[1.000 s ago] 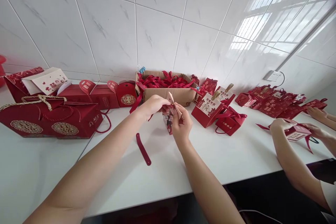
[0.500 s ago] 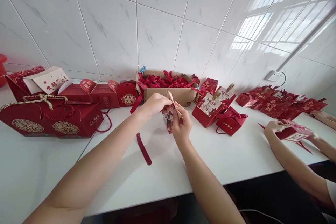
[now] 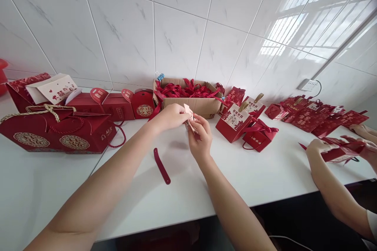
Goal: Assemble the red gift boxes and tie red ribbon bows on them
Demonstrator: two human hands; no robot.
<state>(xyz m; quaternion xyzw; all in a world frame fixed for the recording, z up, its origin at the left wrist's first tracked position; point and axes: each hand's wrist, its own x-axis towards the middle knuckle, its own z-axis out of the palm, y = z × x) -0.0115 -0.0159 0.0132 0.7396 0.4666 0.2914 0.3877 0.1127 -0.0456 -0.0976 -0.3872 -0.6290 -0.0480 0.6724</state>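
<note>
Both hands meet over the white table (image 3: pixel 141 204) in front of the ribbon carton. Between them is a small printed paper box (image 3: pixel 187 110), pale on its flaps and partly folded. My left hand (image 3: pixel 174 117) pinches its upper left part. Curled round its right side is my right hand (image 3: pixel 200 135). My fingers cover most of the box. A dark red strap (image 3: pixel 161 166) with a hole at each end lies flat on the table, below my left hand and apart from it.
Behind the hands stands a cardboard carton (image 3: pixel 190 104) of red ribbons. Red gift boxes (image 3: pixel 88 135) line the left; more boxes (image 3: pixel 234 122) stand right of my hands. At far right a co-worker's hands (image 3: pixel 319 146) hold a red box, near piled red packages (image 3: pixel 309 115).
The paper box has been raised and turned between my hands, so its printed lower part no longer hangs below them. The co-worker's hands and red box have shifted right.
</note>
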